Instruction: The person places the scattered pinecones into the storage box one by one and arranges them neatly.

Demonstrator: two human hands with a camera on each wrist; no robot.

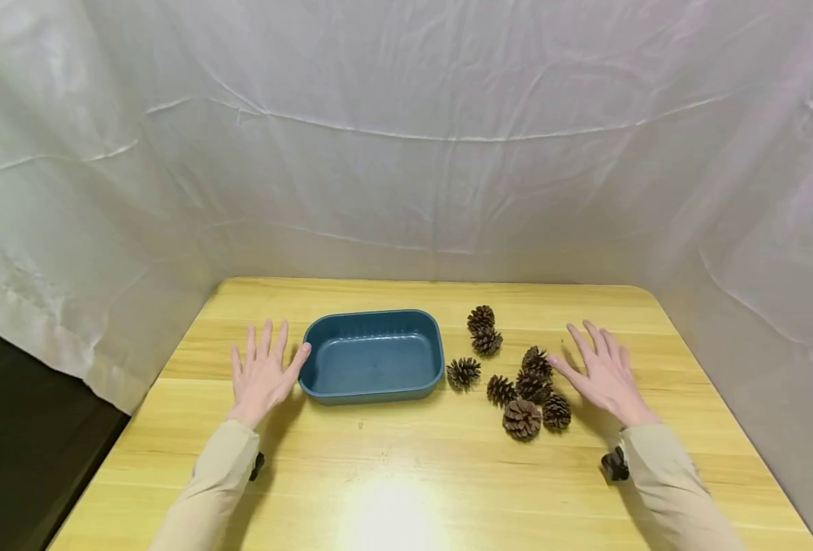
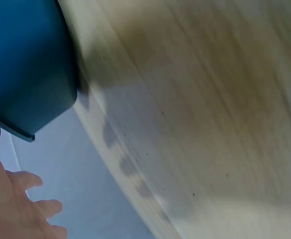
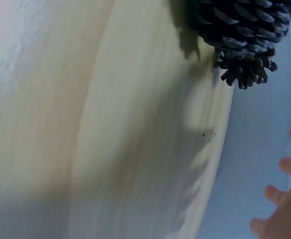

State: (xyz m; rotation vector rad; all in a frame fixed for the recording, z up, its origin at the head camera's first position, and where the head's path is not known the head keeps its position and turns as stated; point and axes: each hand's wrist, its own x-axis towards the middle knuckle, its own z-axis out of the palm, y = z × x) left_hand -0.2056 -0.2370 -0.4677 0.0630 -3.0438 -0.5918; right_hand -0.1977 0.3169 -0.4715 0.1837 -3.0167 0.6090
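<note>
The blue tub sat on the wooden table, with eight pine cones to its right. The left hand was spread wide at the tub's left end, and its thumb seemed to touch the rim. The right hand was spread too, just right of the bunched cones, and it pinched nothing. To keep the tub steady, a soft push on the rim looked like enough, since a hard shove could slide it. For a cone, it seemed best to come down from above and put finger and thumb around its fat sides, gently, as the scales looked prickly and might snap or catch on the next cone. The lone cone near the tub looked the easiest to grab. Some cones hid parts of others. It was hard to tell if the right thumb touched the cone beside it or just hung over it. The right fingers were a bit blurry. Both wrist views cut off much of each hand, and the cones in the right one were dark.
</note>
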